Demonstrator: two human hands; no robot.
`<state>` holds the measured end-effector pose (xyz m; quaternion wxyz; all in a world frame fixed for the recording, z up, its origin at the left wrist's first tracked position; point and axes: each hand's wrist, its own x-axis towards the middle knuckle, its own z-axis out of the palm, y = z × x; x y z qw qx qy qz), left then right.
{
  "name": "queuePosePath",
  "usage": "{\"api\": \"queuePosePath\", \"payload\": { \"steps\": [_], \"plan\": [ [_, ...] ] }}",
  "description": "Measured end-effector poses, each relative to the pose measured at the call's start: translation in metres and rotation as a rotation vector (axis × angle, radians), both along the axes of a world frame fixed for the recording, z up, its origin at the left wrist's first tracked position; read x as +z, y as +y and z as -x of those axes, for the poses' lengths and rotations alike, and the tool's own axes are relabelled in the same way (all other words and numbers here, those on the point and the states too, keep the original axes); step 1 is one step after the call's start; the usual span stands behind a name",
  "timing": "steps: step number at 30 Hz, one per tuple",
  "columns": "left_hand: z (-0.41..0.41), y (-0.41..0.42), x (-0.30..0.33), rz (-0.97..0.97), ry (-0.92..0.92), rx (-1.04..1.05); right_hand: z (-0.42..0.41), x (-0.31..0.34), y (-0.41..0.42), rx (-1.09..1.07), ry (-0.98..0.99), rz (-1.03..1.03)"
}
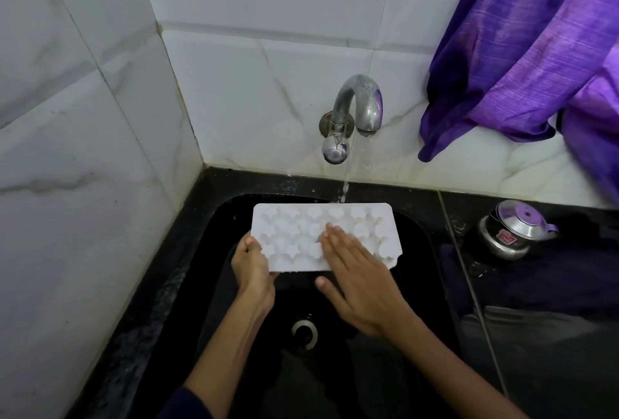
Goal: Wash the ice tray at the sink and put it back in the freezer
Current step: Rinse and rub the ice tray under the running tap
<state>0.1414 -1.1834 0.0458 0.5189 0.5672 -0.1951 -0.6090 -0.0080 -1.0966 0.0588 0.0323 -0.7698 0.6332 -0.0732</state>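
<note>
Head view: white ice tray held over black sink, just below tap; water stream hits tray's far edge. Left hand grips tray's left near corner, thumb on top. Right hand flat, fingers straight, resting on tray's near-right part. Steel pot w/ lid on bench, right of sink. Purple cloth hangs above-right of tap.
</note>
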Motion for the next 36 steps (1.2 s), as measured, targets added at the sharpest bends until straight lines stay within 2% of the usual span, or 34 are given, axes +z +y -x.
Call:
{"api": "queuePosePath", "payload": {
  "steps": [6, 9, 14, 21, 23, 30, 36],
  "plan": [
    [0.007, 0.003, -0.001, -0.012, 0.016, -0.031, 0.009, 0.011, -0.016, -0.237, -0.009, -0.037],
    [0.007, 0.002, -0.001, 0.003, 0.014, -0.021, 0.001, 0.012, -0.019, -0.213, -0.008, -0.022],
    [0.001, -0.002, 0.0, 0.026, -0.007, 0.014, -0.002, 0.0, 0.0, -0.027, 0.006, -0.023],
    [0.011, 0.01, -0.005, 0.024, -0.047, -0.123, 0.005, 0.0, -0.011, -0.275, -0.043, 0.028],
    [0.02, 0.017, -0.005, 0.006, -0.039, -0.152, 0.001, 0.003, -0.025, -0.288, -0.028, 0.038],
    [0.016, 0.005, -0.007, -0.011, 0.046, -0.069, -0.019, -0.001, -0.02, 0.041, 0.028, 0.035],
    [0.019, -0.001, -0.008, -0.041, 0.081, -0.123, 0.009, 0.003, -0.027, -0.192, -0.006, 0.029]
  ]
}}
